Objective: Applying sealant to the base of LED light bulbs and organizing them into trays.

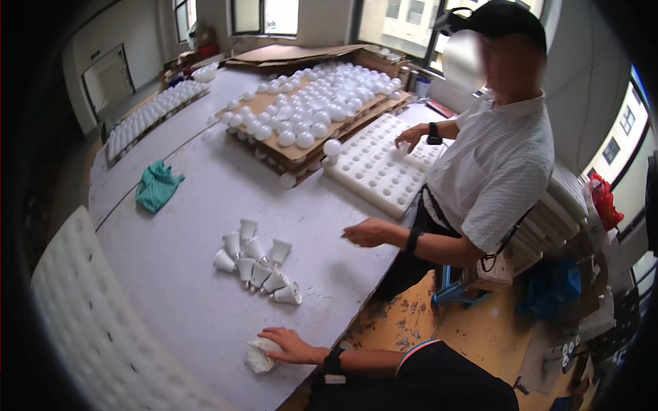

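My right hand (291, 345) lies palm down near the table's front edge, fingers curled over a crumpled white cloth (261, 356). A black band circles that wrist. My left hand does not show. Beyond the cloth, several white cone-shaped lamp bulb housings (259, 275) lie in a loose cluster on their sides. A crumpled green cloth (158, 185) sits farther off to the left.
A co-worker (504, 157) stands at the right, one hand over a white foam tray (377, 164) with holes. Round white bulb covers (295, 127) crowd stacked cardboard at the back. A pale dimpled sheet (103, 322) rises at the left, and the white table's (205, 329) edge runs along the right.
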`<state>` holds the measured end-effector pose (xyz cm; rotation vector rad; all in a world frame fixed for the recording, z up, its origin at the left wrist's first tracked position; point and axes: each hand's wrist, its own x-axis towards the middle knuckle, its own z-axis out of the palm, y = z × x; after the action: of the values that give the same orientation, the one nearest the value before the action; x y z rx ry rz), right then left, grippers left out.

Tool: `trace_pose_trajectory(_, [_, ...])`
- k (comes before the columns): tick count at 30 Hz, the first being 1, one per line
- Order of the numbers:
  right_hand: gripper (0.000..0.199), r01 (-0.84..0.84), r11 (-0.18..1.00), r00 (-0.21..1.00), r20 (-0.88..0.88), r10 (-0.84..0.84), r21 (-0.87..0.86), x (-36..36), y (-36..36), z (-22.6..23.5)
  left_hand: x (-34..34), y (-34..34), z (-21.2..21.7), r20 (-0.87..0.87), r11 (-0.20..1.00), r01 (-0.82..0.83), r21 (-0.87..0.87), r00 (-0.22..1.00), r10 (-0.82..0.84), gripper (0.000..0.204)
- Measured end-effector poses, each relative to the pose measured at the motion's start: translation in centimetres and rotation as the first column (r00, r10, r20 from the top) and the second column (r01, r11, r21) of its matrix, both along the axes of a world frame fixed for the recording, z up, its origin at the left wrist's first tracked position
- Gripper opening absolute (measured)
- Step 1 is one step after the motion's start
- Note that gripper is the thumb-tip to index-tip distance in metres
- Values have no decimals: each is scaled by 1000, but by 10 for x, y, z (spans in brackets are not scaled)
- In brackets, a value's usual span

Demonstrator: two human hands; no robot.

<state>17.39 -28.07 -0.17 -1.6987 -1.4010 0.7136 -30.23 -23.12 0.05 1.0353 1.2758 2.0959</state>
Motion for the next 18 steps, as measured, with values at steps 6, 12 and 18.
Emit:
trace_pose_trajectory(6, [55,-281,949,792,-523,315,145,40,-31,152,187,30,142,494,848,528,47,725,-480,64])
trace_pose_trajectory(12, [88,69,801,920,-349,179,594,45,-94,230,334,82,202,183,497,862,99,475,-861,56])
trace_pose_trajectory(18, [69,620,662,748,-572,-336,421,25,-218,229,432,-16,267,463,-363,897,252,-441,-769,48])
